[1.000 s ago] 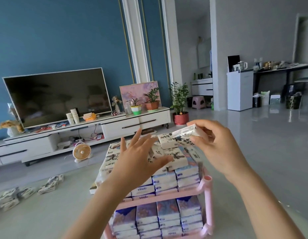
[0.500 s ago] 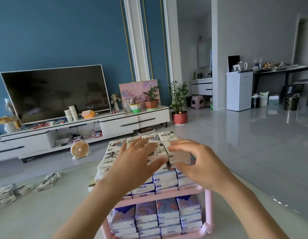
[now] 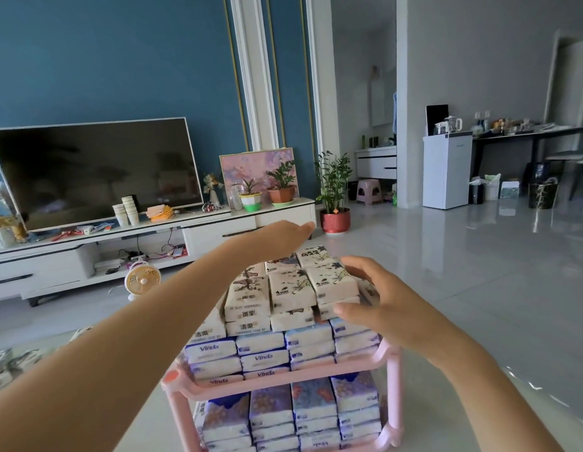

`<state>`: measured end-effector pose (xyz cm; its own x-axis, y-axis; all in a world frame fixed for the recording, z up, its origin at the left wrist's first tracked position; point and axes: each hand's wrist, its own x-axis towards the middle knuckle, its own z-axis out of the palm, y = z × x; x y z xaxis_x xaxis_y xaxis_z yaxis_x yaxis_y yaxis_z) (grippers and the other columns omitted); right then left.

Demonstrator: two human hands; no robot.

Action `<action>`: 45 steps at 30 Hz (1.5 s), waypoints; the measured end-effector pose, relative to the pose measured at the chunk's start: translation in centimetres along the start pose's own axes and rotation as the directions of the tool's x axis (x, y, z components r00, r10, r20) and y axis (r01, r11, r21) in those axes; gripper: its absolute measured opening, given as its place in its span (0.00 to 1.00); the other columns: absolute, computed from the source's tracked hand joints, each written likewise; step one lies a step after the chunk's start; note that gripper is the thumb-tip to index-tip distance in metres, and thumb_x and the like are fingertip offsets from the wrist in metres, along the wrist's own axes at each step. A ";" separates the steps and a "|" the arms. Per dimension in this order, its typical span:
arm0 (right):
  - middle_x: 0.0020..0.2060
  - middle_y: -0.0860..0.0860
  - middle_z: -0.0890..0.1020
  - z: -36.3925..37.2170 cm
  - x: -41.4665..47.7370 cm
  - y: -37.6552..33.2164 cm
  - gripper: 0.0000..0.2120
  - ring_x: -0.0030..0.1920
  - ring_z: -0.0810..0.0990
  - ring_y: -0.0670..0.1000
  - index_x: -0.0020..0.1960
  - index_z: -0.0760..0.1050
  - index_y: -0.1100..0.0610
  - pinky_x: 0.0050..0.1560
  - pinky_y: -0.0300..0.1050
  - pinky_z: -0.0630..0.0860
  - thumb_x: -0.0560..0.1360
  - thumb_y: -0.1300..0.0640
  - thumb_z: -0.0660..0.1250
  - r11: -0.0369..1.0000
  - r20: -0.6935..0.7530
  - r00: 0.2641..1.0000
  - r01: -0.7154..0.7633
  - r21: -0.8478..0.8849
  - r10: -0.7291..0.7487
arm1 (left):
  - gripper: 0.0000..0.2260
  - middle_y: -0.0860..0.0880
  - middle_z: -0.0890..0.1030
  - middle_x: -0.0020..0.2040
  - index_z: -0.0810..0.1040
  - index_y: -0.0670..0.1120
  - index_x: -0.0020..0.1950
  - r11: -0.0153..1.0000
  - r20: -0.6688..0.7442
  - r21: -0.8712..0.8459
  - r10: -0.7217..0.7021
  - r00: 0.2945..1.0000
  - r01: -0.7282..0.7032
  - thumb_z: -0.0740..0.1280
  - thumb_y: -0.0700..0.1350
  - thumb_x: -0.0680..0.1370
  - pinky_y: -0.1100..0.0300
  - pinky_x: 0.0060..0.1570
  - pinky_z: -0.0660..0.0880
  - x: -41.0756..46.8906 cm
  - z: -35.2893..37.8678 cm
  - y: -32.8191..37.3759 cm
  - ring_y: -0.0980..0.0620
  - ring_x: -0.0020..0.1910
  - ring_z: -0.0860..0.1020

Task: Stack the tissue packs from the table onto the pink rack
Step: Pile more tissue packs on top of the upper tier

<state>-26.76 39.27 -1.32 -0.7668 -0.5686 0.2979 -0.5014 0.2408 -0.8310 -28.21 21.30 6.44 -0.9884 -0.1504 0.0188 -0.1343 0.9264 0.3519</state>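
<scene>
Rack: the pink rack (image 3: 316, 375) stands on the pale surface (image 3: 420, 425) right in front of the person, with 2 shelves in view.
Top shelf: tissue packs (image 3: 293, 285) are piled several layers high, blue-and-white ones below and cream printed ones on top.
Lower shelf: more packs (image 3: 293, 409) fill it side by side.
Left hand (image 3: 277, 238): reaches out flat, palm down, over the far left of the pile; fingers straight and together, holding nothing. I cannot tell if it touches the packs.
Right hand (image 3: 384, 305): sits against the right side of the top packs; its fingers (image 3: 358, 265) are loosely curved and spread wide, and the thumb tip touches the near end of a pack.
Loose packs (image 3: 4, 365): a few lie blurred at the far left edge.
Behind: a TV (image 3: 94, 171) on a low cabinet, and a small fan (image 3: 142, 280) on the floor.
</scene>
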 end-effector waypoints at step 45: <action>0.72 0.46 0.63 2.9 2.7 -2.1 0.31 0.71 0.61 0.46 0.74 0.58 0.52 0.65 0.42 0.58 0.76 0.37 0.48 0.999 -0.131 0.991 -0.013 0.052 0.019 | 0.33 0.44 0.76 0.61 0.58 0.48 0.74 0.328 -0.030 -0.939 -0.391 0.920 0.109 0.49 0.67 0.76 0.48 0.55 0.75 -6.2 1.8 -11.2 0.43 0.53 0.80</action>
<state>-26.64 34.97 -0.08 -0.8222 -0.4560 0.3407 -0.4703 0.2070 -0.8579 -20.73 12.48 0.75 -0.8544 -0.5114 -0.0922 -0.0854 -0.0369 0.9957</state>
